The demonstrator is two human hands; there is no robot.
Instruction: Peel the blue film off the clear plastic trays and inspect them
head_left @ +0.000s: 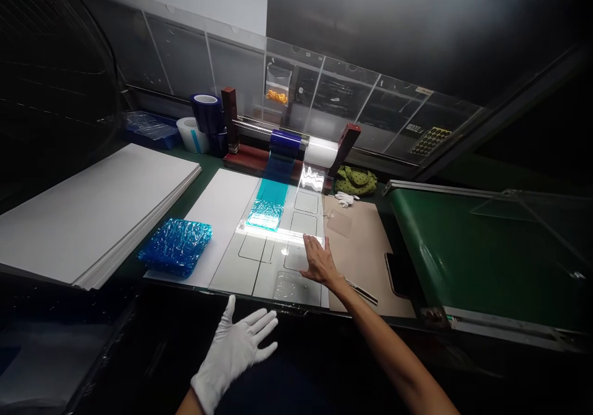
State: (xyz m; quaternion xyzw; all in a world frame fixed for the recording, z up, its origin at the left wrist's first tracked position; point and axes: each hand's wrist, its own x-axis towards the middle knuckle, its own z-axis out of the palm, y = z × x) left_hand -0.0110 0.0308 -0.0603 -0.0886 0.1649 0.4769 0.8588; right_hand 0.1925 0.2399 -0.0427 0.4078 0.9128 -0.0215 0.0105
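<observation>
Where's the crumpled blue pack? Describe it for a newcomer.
Start at the stack of white boards on the left. Just right of its front corner lies a crinkled blue plastic pack, lumpy, unlike the flat teal film to its right.

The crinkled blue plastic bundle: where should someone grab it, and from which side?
The crinkled blue plastic bundle is best taken by its near edge, from above, with the gloved left hand: it lies flat, and that edge faces the person.
</observation>
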